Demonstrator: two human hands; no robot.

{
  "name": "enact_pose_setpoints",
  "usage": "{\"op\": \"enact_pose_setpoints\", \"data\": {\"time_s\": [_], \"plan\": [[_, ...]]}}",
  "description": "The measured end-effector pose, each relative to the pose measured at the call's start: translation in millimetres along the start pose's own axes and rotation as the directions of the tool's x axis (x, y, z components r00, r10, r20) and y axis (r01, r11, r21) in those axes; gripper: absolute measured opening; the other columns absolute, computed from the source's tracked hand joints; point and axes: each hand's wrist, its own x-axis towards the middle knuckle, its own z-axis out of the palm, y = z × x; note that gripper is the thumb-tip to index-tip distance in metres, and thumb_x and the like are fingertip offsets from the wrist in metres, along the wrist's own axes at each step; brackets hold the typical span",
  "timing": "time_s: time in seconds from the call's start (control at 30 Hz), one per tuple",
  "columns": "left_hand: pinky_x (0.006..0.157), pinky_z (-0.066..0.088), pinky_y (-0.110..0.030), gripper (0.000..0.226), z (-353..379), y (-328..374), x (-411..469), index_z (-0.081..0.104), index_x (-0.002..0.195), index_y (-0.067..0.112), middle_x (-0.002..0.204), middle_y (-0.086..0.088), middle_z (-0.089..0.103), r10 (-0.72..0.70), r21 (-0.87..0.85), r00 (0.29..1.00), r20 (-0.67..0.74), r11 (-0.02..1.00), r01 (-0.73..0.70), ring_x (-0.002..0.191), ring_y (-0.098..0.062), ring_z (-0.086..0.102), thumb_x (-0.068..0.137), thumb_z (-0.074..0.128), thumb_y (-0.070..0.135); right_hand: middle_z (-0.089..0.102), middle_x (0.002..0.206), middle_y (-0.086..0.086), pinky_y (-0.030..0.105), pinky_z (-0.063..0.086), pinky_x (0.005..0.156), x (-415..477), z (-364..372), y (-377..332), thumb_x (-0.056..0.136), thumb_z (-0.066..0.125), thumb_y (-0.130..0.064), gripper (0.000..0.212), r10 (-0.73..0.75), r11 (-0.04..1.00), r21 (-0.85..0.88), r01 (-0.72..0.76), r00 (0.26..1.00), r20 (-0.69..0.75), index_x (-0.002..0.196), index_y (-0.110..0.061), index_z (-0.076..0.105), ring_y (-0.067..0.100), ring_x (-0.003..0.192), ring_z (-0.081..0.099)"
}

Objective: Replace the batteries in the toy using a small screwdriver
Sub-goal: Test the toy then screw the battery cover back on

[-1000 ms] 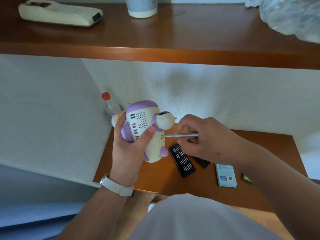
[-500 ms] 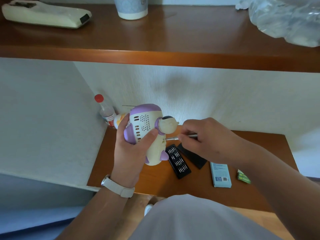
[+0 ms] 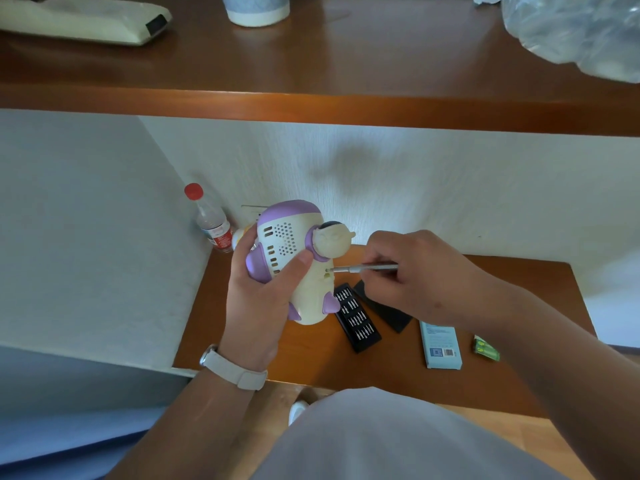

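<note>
My left hand (image 3: pixel 258 292) grips a white and purple toy (image 3: pixel 294 261) above the low wooden shelf (image 3: pixel 450 386), thumb pressed on its perforated panel. My right hand (image 3: pixel 415 275) pinches a thin silver screwdriver (image 3: pixel 363 268) held level, its tip at a small hole in the toy's cream underside. A black tray of screwdriver bits (image 3: pixel 356 318) lies on the shelf just below the toy, its black lid (image 3: pixel 388 311) beside it. A green pack of batteries (image 3: pixel 486 348) lies at the right.
A light blue box (image 3: pixel 441 344) lies between the bit tray and the batteries. A red-capped bottle (image 3: pixel 209 218) stands in the left corner against the wall. The upper shelf (image 3: pixel 346 109) carries a cup (image 3: pixel 256 8), a cream device (image 3: pixel 86 22) and a plastic bag (image 3: pixel 571 29).
The screwdriver tip stays at the toy's hole while my right hand's fingers shift along its shaft. The toy has tilted a little in my left hand.
</note>
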Motion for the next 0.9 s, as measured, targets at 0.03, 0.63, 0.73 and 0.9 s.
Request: {"op": "enact_pose_setpoints", "data": {"time_s": [0.03,0.63,0.73,0.9], "plan": [[0.081,0.063,-0.05,0.085,-2,-1,1,0.041,0.141,0.037,0.124,0.004,0.06,-0.005,-0.006,1.0,0.0,1.0,0.005,0.114,-0.023,0.063,0.069,0.082,0.058,0.059,0.061,-0.004,0.021,0.041,0.048,1,1,-1,0.089,0.053,-0.037,0.014,0.01,1.0,0.002,-0.01,1.0,0.004,0.085,-0.025,0.058,0.019,0.054,0.056],[0.082,0.063,-0.05,0.086,-26,-22,18,0.041,0.14,0.036,0.125,0.003,0.061,0.038,0.056,0.999,0.02,0.998,-0.039,0.115,-0.026,0.063,0.066,0.076,0.064,0.06,0.062,0.0,0.023,0.043,0.052,11,22,-14,0.091,0.059,-0.026,0.008,-0.021,0.999,0.028,0.022,0.999,-0.037,0.085,-0.021,0.057,0.02,0.06,0.057],[0.082,0.063,-0.045,0.083,-28,-29,22,0.042,0.139,0.035,0.123,0.004,0.062,0.011,0.005,1.0,0.005,1.0,-0.011,0.113,-0.022,0.064,0.071,0.08,0.062,0.059,0.061,-0.001,0.023,0.042,0.051,10,27,-13,0.092,0.059,-0.028,0.009,-0.024,0.999,0.047,0.028,0.997,-0.073,0.086,-0.021,0.058,0.021,0.056,0.055],[0.085,0.063,-0.042,0.094,-35,-48,36,0.044,0.137,0.036,0.122,0.004,0.064,-0.066,0.021,0.997,0.029,0.998,0.065,0.113,-0.023,0.065,0.059,0.072,0.082,0.061,0.064,-0.005,0.021,0.041,0.05,6,35,-8,0.09,0.06,-0.032,0.009,0.071,0.987,0.154,-0.052,0.991,-0.117,0.085,-0.025,0.061,0.016,0.056,0.056]]}}
